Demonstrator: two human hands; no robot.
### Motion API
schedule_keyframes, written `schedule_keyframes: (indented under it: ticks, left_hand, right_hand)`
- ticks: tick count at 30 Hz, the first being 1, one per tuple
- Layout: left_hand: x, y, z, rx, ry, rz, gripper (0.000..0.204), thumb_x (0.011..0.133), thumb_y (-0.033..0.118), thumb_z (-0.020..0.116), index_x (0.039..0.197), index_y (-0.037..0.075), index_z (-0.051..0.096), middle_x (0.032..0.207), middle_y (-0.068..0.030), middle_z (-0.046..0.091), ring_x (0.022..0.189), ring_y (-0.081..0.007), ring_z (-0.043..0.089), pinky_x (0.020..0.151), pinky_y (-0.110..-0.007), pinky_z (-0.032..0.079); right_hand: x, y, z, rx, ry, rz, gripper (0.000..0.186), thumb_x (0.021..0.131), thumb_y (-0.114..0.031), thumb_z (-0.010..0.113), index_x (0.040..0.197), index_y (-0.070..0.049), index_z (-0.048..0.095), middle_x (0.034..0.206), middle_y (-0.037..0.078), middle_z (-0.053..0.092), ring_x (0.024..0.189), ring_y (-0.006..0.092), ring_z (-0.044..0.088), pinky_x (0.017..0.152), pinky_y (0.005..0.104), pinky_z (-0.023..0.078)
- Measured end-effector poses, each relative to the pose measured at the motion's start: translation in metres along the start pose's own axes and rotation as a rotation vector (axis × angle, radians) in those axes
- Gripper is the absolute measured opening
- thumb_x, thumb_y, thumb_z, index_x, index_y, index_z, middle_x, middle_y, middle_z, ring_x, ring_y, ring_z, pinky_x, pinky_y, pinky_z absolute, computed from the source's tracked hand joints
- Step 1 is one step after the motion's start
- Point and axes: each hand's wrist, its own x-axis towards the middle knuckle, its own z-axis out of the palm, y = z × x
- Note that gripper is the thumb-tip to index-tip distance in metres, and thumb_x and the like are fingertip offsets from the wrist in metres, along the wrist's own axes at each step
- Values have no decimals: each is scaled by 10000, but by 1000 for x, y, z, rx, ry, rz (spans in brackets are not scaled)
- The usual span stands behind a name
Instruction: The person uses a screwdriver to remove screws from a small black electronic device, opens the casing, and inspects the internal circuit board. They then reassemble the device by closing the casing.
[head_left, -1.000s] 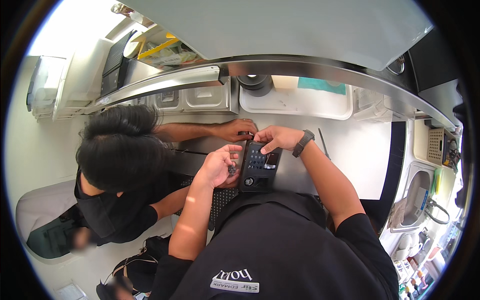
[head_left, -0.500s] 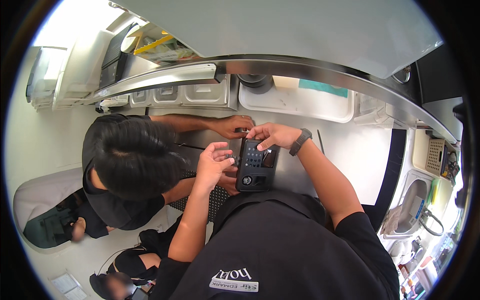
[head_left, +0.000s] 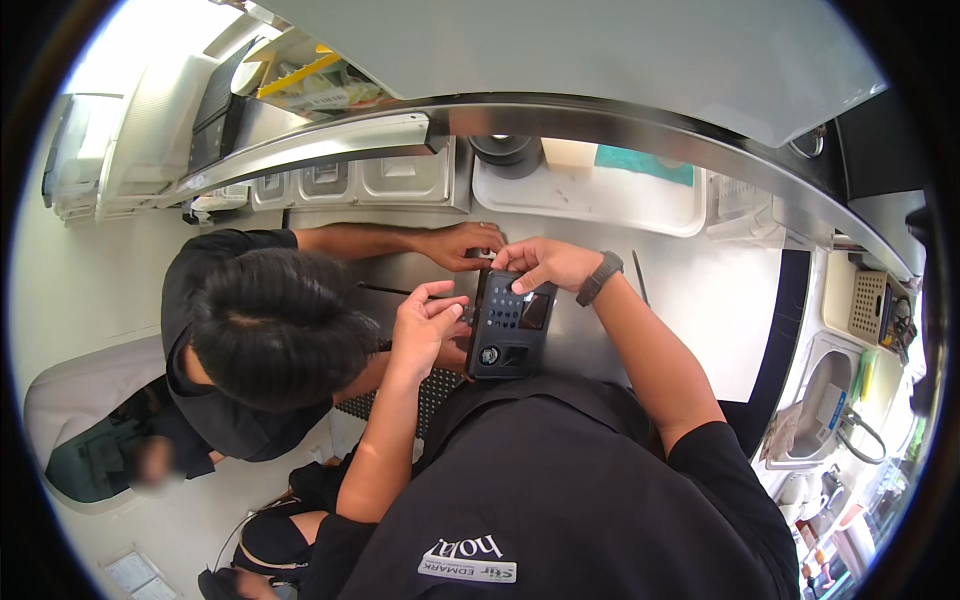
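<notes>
A black keypad terminal (head_left: 510,345) with rows of buttons, a small dark screen and a round emblem lies on the steel counter close to my body. My right hand (head_left: 556,266) grips its far end, thumb on the front face beside the buttons. At its left side, my left hand (head_left: 424,328) is raised with thumb and forefinger pinched; whatever is between them is too small to make out. A co-worker's hand (head_left: 462,245) touches near the terminal's far left corner. The co-worker's other hand (head_left: 455,354) is at its near left side, partly hidden by my left hand.
The co-worker (head_left: 270,320) leans in from the left. Behind the terminal stand a white tray (head_left: 620,212) and lidded steel pans (head_left: 405,180) under a metal shelf edge (head_left: 560,122). A thin dark stick (head_left: 640,278) lies to the right, with a sink (head_left: 825,395) farther right.
My left thumb and forefinger have drawn closer together beside the terminal. The terminal and my right hand have shifted only slightly in view. The co-worker's hands stay at its left side.
</notes>
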Motion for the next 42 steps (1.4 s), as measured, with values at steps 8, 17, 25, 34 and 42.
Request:
schedule_keyframes:
  ticks: [8, 17, 25, 34, 42]
  left_hand:
    - [7, -9, 7, -173, -180, -96, 369, 1020, 6, 656, 1376, -13, 558, 1208, -164, 728, 1025, -202, 736, 898, -353, 629]
    - [6, -13, 4, -519, -253, -203, 370, 1013, 18, 650, 1368, -15, 554, 1176, -166, 734, 1039, -202, 749, 910, -353, 641]
    - [7, -6, 11, -348, -304, -136, 558, 916, -54, 757, 1411, -17, 502, 1197, -178, 726, 1092, -223, 742, 947, -375, 639]
    - [6, -8, 21, -159, -218, -31, 553, 914, -39, 784, 1399, -3, 521, 1165, -117, 698, 1114, -209, 706, 1001, -380, 606]
    - [6, -17, 16, -282, -291, -36, 464, 951, 30, 778, 1367, 3, 574, 1264, -115, 691, 1167, -231, 709, 1053, -409, 598]
  right_hand:
    - [6, -1, 4, -117, 20, 7, 441, 907, -51, 785, 1314, 7, 627, 1125, 63, 736, 1030, 139, 672, 957, 297, 517]
    - [2, -9, 8, -96, 45, 26, 455, 906, -53, 780, 1328, 15, 626, 1128, 76, 733, 1043, 152, 666, 992, 315, 505]
    - [3, -12, 12, -109, 30, 10, 453, 903, -29, 769, 1331, 27, 629, 1158, 89, 736, 1077, 162, 667, 1016, 321, 509]
    - [4, -10, 10, -91, 11, -15, 509, 883, 5, 747, 1376, 21, 618, 1235, 97, 713, 1135, 164, 656, 1050, 325, 507]
    - [1, -13, 13, 71, -77, -67, 617, 853, 40, 737, 1450, 17, 582, 1245, 90, 704, 1152, 167, 650, 1076, 316, 486]
